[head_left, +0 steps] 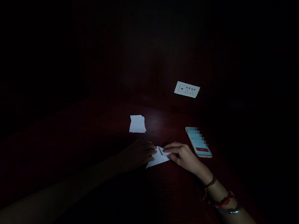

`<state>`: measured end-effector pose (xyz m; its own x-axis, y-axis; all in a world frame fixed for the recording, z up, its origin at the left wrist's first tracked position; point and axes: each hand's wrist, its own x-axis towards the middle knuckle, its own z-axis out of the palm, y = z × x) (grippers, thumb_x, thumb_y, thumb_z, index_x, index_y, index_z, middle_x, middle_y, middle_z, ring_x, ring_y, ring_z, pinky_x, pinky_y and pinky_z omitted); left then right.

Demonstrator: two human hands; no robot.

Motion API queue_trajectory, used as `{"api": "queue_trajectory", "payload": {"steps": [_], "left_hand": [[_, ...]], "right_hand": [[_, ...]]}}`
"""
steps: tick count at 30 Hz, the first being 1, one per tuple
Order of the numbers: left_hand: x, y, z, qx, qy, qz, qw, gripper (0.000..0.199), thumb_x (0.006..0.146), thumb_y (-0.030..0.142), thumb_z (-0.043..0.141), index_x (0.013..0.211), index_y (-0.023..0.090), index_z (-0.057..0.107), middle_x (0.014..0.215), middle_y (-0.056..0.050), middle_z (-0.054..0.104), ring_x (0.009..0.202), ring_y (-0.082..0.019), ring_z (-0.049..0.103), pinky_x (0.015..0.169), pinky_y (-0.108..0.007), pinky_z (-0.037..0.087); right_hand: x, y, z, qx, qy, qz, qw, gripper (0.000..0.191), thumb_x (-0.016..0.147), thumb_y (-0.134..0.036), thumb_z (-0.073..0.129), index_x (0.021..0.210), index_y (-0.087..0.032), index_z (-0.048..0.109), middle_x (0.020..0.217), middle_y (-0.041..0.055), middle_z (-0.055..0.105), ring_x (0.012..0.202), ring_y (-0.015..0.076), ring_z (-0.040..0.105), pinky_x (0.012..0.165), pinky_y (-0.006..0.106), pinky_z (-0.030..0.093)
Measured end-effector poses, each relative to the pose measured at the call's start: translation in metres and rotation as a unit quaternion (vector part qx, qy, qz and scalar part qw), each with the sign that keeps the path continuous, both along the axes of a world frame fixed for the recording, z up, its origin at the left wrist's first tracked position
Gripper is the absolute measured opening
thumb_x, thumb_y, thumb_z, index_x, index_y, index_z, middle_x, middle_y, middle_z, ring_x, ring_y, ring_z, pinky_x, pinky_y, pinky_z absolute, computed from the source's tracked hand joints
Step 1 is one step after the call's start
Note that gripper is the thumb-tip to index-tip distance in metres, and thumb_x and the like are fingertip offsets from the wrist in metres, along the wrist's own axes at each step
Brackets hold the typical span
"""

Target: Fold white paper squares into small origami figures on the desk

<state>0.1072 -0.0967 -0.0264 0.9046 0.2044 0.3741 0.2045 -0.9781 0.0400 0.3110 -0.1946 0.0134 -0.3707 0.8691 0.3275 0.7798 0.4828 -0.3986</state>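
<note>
A folded white paper (158, 159) lies on the dark red table (109, 123), with a small flap turned over near its top right. My left hand (139, 153), dim and in shadow, rests at its left edge, fingertips on the paper. From the right, my right hand (181, 155) holds the flap, with the fingers on top and the thumb close below. Beyond my hands sits a small stack of white paper sheets (137, 124).
A lit phone (200, 145) lies to the right of my right hand. Farther back, a white socket plate (187, 89) is on the dark upright surface. Bracelets circle my right wrist. The surroundings are very dark.
</note>
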Motion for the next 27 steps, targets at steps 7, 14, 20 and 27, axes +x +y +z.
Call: {"api": "queue_trajectory", "payload": {"steps": [7, 14, 20, 27], "left_hand": [[0.002, 0.005, -0.007, -0.002, -0.035, -0.024, 0.999, 0.024, 0.085, 0.028, 0.044, 0.107, 0.022, 0.05, 0.112, 0.0, 0.053, 0.109, -0.017, 0.041, 0.092, -0.033, 0.03], [0.004, 0.008, -0.011, -0.01, -0.05, -0.045, 0.998, 0.022, 0.085, 0.027, 0.045, 0.105, 0.021, 0.051, 0.11, -0.002, 0.053, 0.105, -0.017, 0.045, 0.09, -0.034, 0.033], [0.003, 0.006, -0.011, -0.001, -0.057, -0.051, 0.997, 0.023, 0.086, 0.027, 0.043, 0.106, 0.017, 0.049, 0.118, -0.006, 0.048, 0.109, -0.018, 0.042, 0.09, -0.035, 0.034], [0.004, 0.008, -0.014, -0.017, -0.037, 0.008, 0.999, 0.037, 0.084, 0.036, 0.044, 0.117, 0.018, 0.041, 0.118, -0.006, 0.048, 0.109, -0.02, 0.042, 0.089, -0.036, 0.033]], "right_hand": [[0.002, -0.003, 0.001, -0.02, -0.069, 0.05, 0.996, 0.028, 0.077, -0.013, 0.05, 0.103, -0.019, 0.059, 0.105, 0.0049, 0.057, 0.095, 0.0151, 0.053, 0.087, 0.027, 0.04], [0.002, -0.004, 0.003, -0.035, -0.059, 0.064, 0.996, 0.027, 0.077, -0.018, 0.053, 0.104, -0.02, 0.059, 0.104, 0.0055, 0.058, 0.097, 0.0175, 0.051, 0.087, 0.032, 0.04], [0.002, -0.003, 0.0, -0.028, -0.061, 0.061, 0.996, 0.026, 0.078, -0.021, 0.052, 0.103, -0.019, 0.059, 0.103, 0.0061, 0.058, 0.097, 0.0173, 0.051, 0.086, 0.031, 0.041], [0.004, -0.001, -0.003, -0.034, -0.049, 0.049, 0.997, 0.025, 0.079, -0.021, 0.051, 0.102, -0.018, 0.06, 0.103, 0.0056, 0.058, 0.096, 0.0164, 0.051, 0.087, 0.029, 0.04]]}}
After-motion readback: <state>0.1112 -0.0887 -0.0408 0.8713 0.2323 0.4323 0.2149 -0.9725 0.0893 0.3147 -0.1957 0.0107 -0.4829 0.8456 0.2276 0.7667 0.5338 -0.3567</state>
